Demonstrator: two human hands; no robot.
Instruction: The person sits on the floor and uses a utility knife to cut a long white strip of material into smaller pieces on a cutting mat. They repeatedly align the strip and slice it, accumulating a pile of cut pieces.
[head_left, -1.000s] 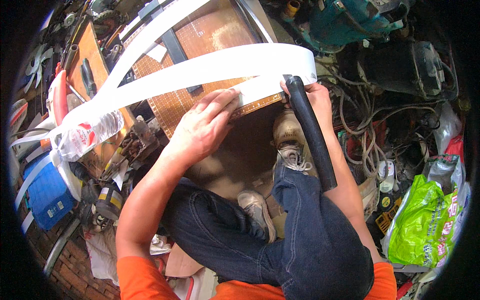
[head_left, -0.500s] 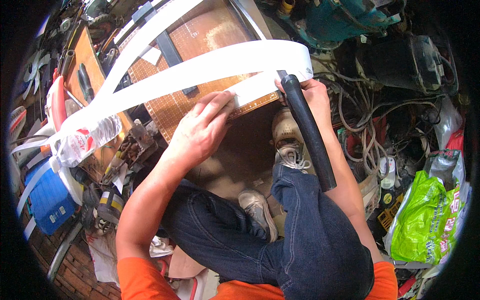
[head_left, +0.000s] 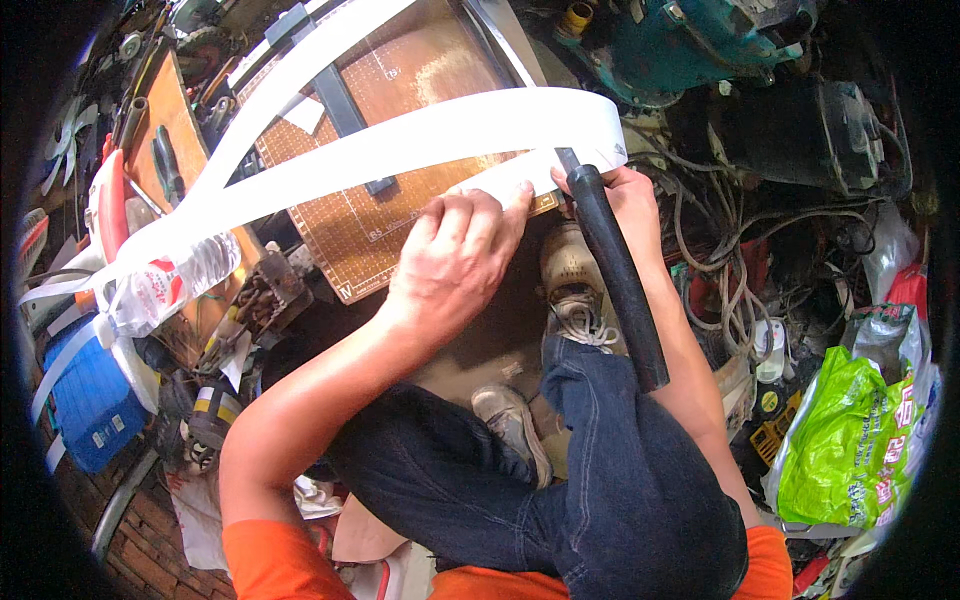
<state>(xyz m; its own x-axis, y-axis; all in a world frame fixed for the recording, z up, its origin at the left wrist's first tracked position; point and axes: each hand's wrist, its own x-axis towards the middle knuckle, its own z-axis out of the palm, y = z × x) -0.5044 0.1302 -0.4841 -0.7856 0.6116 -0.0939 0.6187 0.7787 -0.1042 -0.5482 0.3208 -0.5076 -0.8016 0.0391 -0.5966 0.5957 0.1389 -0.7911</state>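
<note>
A guillotine paper cutter with a brown gridded board [head_left: 420,70] lies in front of me. Its black tubular handle [head_left: 625,280] slants down toward my right knee. A long white plastic-looking strip [head_left: 400,140] loops across the board and bends back at the right end. My left hand [head_left: 455,250] is closed at the near edge of the board, one digit stretched against the lower run of the strip. Behind the cutter handle, my right hand [head_left: 630,205] pinches the strip by its bend; the handle partly hides its fingers.
At left stand a clear plastic bottle [head_left: 170,285], a blue box [head_left: 95,400] and pliers [head_left: 168,165] on a wooden plank. Coiled grey cables [head_left: 735,260], a teal machine [head_left: 690,45] and a green plastic bag [head_left: 845,440] crowd the right. My shoes [head_left: 510,425] are below the board.
My left hand has slid right along the strip toward my right hand, its fingers now more curled. The strip's bend has dipped slightly. My right hand stays behind the handle.
</note>
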